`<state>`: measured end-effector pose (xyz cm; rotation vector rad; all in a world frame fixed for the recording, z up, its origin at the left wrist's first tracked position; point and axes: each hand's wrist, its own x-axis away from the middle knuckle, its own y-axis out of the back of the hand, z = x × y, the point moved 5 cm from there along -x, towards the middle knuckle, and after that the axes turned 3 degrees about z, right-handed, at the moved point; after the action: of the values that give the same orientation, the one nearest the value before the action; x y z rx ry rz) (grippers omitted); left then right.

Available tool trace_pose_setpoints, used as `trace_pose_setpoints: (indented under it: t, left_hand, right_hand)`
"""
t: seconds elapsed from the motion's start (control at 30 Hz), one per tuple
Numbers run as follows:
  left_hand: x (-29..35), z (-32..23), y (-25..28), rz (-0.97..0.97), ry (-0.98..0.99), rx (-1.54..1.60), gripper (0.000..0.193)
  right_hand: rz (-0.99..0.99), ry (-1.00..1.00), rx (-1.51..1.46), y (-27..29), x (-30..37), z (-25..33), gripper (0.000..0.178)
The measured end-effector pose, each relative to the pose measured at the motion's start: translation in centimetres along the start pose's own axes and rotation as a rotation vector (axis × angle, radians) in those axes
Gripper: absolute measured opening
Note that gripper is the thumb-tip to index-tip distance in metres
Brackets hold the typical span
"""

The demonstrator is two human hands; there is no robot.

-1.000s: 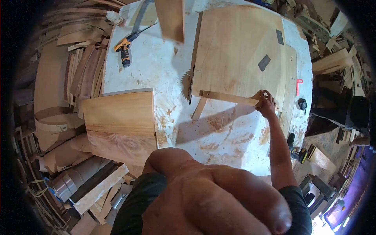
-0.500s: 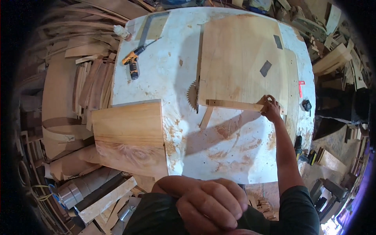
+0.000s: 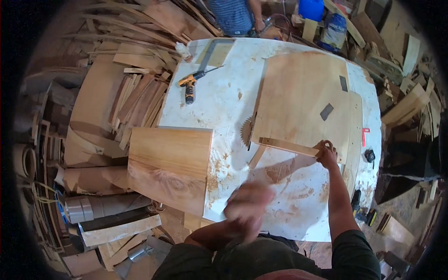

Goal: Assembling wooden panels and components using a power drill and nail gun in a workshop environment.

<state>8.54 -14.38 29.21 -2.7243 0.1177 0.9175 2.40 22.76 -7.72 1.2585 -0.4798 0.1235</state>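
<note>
My right hand (image 3: 328, 155) is closed round the right end of a narrow wooden strip (image 3: 289, 146). The strip runs along the near edge of a large pale wooden panel (image 3: 298, 93), which bears two dark patches. Beside the panel's left edge, a toothed circular saw blade (image 3: 246, 131) stands up from the white worktable (image 3: 228, 100). A short wooden piece (image 3: 257, 157) slants toward me from under the strip. In front of my body, over the table's near edge, my left hand (image 3: 248, 207) is smeared by motion, so its fingers do not show clearly.
A two-toned board (image 3: 170, 163) lies at the table's near left. Farther back are a yellow-black drill (image 3: 188, 86), a metal square (image 3: 212, 53) and a white bottle (image 3: 183, 50). Stacked wood strips (image 3: 140, 100) flank the left side. Another person (image 3: 233, 16) stands beyond the far edge.
My left hand has moved forward, away from my body and out over the near edge of the table. My right hand keeps its hold on the strip. The whole view has shifted.
</note>
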Motion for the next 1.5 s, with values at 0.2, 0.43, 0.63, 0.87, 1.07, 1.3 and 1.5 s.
trace_pose_setpoints:
  t: [0.2, 0.43, 0.63, 0.87, 1.07, 1.3, 1.5]
  left_hand:
    - [15.7, 19.2, 11.3, -0.232, 0.334, -0.832, 0.014]
    - [25.7, 21.8, 21.8, -0.163, 0.599, -1.427, 0.034]
    - [26.9, 22.3, 22.5, -0.03, 0.72, -1.511, 0.052]
    - [26.7, 22.3, 22.5, -0.024, 0.84, -1.549, 0.056]
    - [27.8, 23.0, 22.5, -0.036, 0.865, -1.533, 0.059]
    - [27.1, 22.7, 22.5, -0.016, 0.832, -1.546, 0.059]
    - [27.1, 22.6, 22.6, -0.028, 0.876, -1.52, 0.057]
  right_hand:
    - [-0.036, -0.005, -0.07, 0.3, -0.2, 0.6, 0.088]
    - [-0.041, 0.017, -0.013, -0.3, -0.6, -0.2, 0.099]
    - [-0.006, 0.026, 0.047, -0.2, -0.1, 0.0, 0.1]
    - [-0.027, 0.02, -0.002, -0.1, -0.3, -0.1, 0.101]
    - [-0.089, 0.111, -0.022, -0.4, -0.8, -1.0, 0.1]
    - [-0.059, 0.125, -0.055, -0.5, -0.7, -1.1, 0.095]
    - [-0.06, 0.082, 0.02, -0.3, -0.4, -0.5, 0.095]
